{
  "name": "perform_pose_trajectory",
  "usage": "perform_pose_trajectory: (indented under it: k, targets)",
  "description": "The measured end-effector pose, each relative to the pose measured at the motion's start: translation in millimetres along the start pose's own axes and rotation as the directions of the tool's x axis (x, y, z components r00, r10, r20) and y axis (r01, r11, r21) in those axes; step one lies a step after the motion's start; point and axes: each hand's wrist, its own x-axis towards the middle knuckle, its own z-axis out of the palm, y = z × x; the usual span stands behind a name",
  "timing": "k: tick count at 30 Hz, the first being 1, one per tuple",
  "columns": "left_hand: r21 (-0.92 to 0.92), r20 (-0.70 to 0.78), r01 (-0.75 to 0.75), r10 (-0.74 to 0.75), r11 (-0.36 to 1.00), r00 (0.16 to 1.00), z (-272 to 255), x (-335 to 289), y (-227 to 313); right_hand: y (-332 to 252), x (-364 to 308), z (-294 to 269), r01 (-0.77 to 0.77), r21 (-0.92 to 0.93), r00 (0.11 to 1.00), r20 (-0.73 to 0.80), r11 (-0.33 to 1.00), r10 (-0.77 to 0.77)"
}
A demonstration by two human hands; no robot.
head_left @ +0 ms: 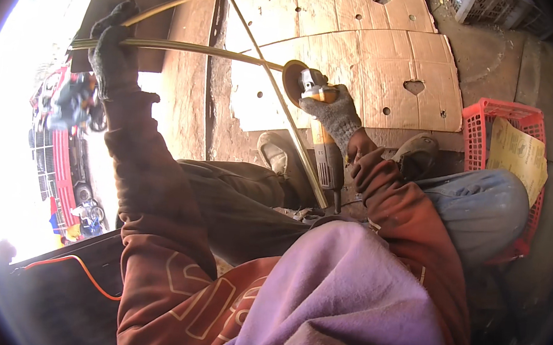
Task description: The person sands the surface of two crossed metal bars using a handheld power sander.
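Note:
My left hand [108, 46], in a dark grey knit glove, is closed round a bent gold-coloured metal frame [189, 47] made of slim bars. One long bar of it slants down between my feet. My right hand [336, 112], in a grey glove, grips an angle grinder [326, 152] with a yellow and dark grey body, its cord end pointing down toward me. The grinder's round disc [291, 82] is at the right end of the bar that runs from my left hand. Whether disc and bar touch, I cannot tell.
Flattened cardboard [365, 62] with punched holes lies ahead on the floor. A red plastic crate [478, 128] holding a brown paper sheet [518, 154] stands right, beside my knee. A dark crate [495, 9] is far right. An orange cord [84, 266] runs at left. Outside are parked vehicles.

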Motion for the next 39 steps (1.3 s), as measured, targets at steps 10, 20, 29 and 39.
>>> perform_pose_trajectory:
  k: [10, 20, 29, 39]
  targets:
    - [0.47, 0.292, -0.39, 0.278, 0.791, 0.915, 19.2, 7.4, 6.1, -19.5, -6.3, -4.3, -0.004, -0.016, 1.0, 0.007, 1.0, 0.004]
    - [0.365, 0.424, -0.444, 0.279, 0.818, 0.862, 41.1, 20.7, 10.8, -22.7, -8.7, -10.3, 0.011, 0.1, 0.999, 0.044, 0.995, -0.015]
    - [-0.263, 0.379, 0.183, -0.073, 0.947, 0.923, 48.6, 15.3, 18.5, -21.9, -4.9, -9.1, 0.033, 0.133, 0.998, 0.042, 0.991, -0.039]
    - [-0.22, 0.32, 0.144, -0.068, 0.965, 0.945, 28.6, 7.5, 18.4, -26.1, -13.5, -12.0, 0.031, 0.136, 0.996, 0.077, 0.99, -0.041]
